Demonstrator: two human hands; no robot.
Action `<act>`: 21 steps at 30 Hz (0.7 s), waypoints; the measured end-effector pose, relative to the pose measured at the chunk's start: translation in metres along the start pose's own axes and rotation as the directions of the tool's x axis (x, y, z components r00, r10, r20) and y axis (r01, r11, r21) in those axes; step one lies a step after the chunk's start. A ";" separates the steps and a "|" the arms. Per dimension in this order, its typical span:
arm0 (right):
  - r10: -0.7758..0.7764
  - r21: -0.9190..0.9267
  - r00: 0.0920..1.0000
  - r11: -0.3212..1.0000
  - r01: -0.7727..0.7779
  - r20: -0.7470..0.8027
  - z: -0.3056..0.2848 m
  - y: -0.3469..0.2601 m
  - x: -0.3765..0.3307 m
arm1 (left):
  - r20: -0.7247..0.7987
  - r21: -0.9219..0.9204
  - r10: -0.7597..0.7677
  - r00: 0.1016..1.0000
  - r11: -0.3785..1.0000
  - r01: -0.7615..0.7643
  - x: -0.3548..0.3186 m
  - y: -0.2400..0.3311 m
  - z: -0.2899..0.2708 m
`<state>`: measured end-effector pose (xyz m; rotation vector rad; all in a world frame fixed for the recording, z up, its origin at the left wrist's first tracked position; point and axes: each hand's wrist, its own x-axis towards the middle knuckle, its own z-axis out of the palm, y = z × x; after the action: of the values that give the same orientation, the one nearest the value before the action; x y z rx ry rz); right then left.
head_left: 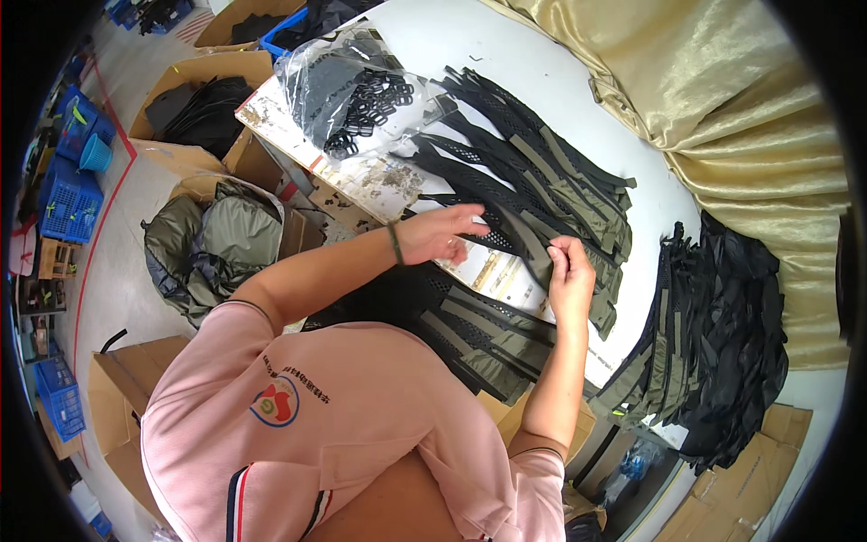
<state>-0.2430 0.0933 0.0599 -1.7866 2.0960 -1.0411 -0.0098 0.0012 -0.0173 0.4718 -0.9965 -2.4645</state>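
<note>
Pink-sleeved arms reach over the white table (578,99), left hand (438,237) pressing flat and right hand (571,275) pinching one black mesh-and-olive webbing strap (519,242), steadying it.

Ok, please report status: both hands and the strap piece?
Left hand flat on black mesh strap. Right hand fingers pinch its olive edge. Strap pile close behind.

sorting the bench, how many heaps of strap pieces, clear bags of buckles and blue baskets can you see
heaps of mesh strap pieces: 3, one being under both hands, another at the table's right
clear bag of black buckles: 1
blue baskets: at least 3
total: 7 or more
</note>
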 end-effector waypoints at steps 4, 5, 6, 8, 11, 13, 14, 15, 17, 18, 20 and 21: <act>0.078 0.151 0.978 0.983 -0.108 0.195 -0.034 -0.012 -0.015 | 0.083 -0.347 0.195 0.977 0.925 -0.155 0.020 0.017 0.000; 0.118 0.140 0.953 0.977 -0.162 0.280 -0.042 -0.006 -0.019 | 0.088 -0.350 0.190 0.978 0.925 -0.148 0.020 0.018 -0.005; 0.146 0.138 0.928 0.969 -0.203 0.342 -0.048 0.007 -0.025 | 0.016 -0.235 0.195 0.981 0.954 -0.186 0.018 0.018 -0.013; 0.218 0.069 0.881 0.960 -0.271 0.420 -0.059 0.031 -0.036 | -0.199 -0.079 0.161 0.967 0.981 -0.180 0.009 0.025 -0.018; 0.345 -0.079 0.795 0.931 -0.355 0.499 -0.061 0.065 -0.052 | -0.357 0.094 0.176 0.917 0.984 -0.152 -0.010 0.022 -0.033; 0.369 -0.660 0.851 0.750 -0.035 0.374 -0.054 0.060 -0.051 | -0.363 0.102 0.146 0.920 0.988 -0.116 -0.021 0.014 -0.035; 0.090 -0.716 0.968 0.690 0.108 0.232 -0.040 0.055 -0.052 | -0.395 0.128 0.143 0.907 0.987 -0.100 -0.025 0.011 -0.035; 0.080 -0.591 0.972 0.804 0.068 0.219 -0.026 0.036 -0.038 | -0.429 0.156 0.146 0.891 0.984 -0.085 -0.028 0.008 -0.036; -0.009 -0.138 0.984 0.990 0.034 0.177 0.016 0.003 -0.025 | -0.439 0.229 0.190 0.878 0.969 -0.095 -0.029 0.001 -0.035; -0.053 0.073 0.972 0.997 0.037 0.229 0.040 -0.018 -0.023 | -0.428 0.280 0.204 0.881 0.956 -0.085 -0.030 0.001 -0.028; -0.230 0.398 0.932 0.911 0.105 0.281 0.087 -0.034 -0.023 | -0.342 0.304 0.209 0.916 0.947 -0.103 -0.029 0.001 -0.016; -0.244 0.478 0.916 0.876 0.067 0.318 0.106 -0.039 -0.021 | -0.297 0.349 0.215 0.930 0.931 -0.104 -0.029 0.002 -0.015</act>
<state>-0.1478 0.0713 0.0004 -1.7558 1.3592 -1.0299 0.0224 0.0062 -0.0213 0.8445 -1.2473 -1.9900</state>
